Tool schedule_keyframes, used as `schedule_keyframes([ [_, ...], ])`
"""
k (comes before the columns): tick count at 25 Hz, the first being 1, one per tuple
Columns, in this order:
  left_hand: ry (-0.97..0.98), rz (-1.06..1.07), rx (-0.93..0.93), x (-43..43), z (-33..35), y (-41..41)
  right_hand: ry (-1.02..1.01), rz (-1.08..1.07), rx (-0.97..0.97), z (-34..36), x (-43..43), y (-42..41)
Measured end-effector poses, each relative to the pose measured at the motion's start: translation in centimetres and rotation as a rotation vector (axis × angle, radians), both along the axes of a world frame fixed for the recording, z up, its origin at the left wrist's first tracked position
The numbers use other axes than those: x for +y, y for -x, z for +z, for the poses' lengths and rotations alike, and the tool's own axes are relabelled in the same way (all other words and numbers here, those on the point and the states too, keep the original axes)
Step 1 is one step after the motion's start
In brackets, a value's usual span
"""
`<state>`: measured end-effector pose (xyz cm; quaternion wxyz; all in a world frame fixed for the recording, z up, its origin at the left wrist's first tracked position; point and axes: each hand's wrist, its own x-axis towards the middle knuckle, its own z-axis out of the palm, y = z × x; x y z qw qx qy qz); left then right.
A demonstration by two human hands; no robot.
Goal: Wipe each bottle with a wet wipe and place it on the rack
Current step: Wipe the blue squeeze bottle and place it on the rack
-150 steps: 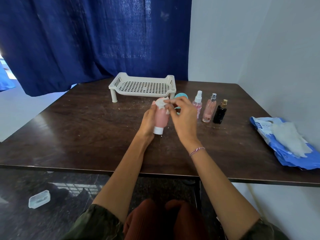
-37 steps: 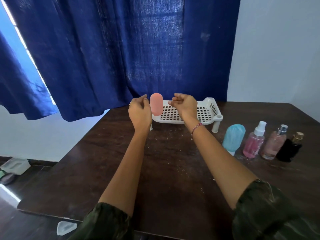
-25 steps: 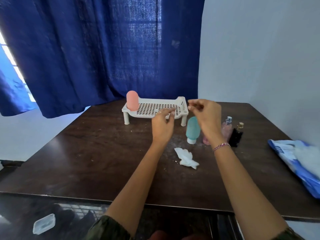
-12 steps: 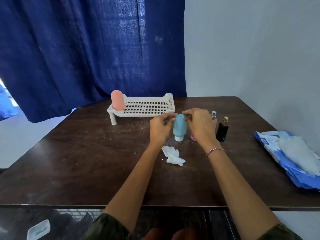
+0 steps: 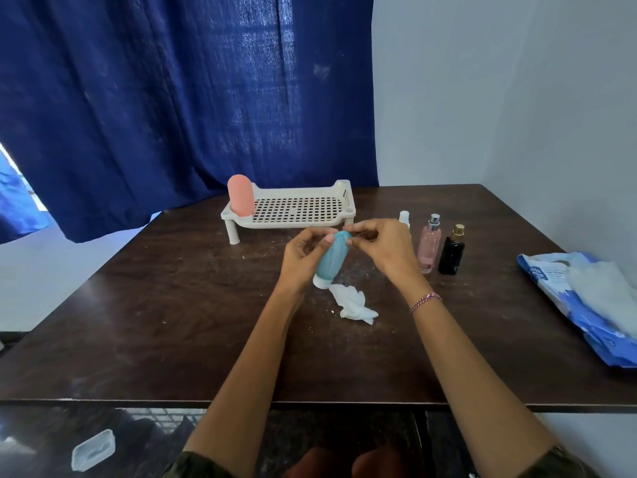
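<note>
Soft teal squeeze bottle [image 5: 331, 257], frame centre: tilted, left hand [image 5: 303, 257] fingers wrapped round it, right hand [image 5: 382, 248] fingers pinching its top (crumpled white wet wipe [image 5: 355, 304] lies below, within reach).

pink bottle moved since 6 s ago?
Yes. The pink bottle now stands on the rack's left end, no longer in the hands at mid-table.

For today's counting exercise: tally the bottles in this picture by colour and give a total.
Pink: 3, one on the rack, two spray bottles
Blue: 1, in the hands
Black: 1
Total: 5
</note>
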<state>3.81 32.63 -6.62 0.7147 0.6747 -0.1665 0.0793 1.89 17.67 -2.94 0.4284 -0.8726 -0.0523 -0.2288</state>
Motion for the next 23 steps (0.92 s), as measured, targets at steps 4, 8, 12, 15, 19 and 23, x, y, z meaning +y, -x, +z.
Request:
schedule_keyframes([
  [4,-0.037,-0.138,0.07,0.0,-0.9,-0.6,-0.03,0.006,-0.015,-0.7,0.2,0.0],
  [8,-0.099,-0.123,0.079,-0.2,-1.3,-0.6,0.007,0.023,-0.022,-1.6,0.4,0.3],
  [12,0.018,-0.151,0.097,0.2,-1.7,-1.1,0.045,0.102,-0.023,-1.9,-0.4,2.2],
  [15,0.163,-0.162,0.148,0.2,-1.1,-0.9,0.352,0.322,0.214,-2.0,-1.3,4.2],
  [19,0.28,-0.173,0.208,0.1,-0.9,-0.6,0.626,0.326,0.286,-3.4,-0.9,4.9],
  [23,0.357,-0.201,0.229,0.0,-0.9,-0.3,0.595,0.31,0.165,-2.7,-1.4,4.1],
])
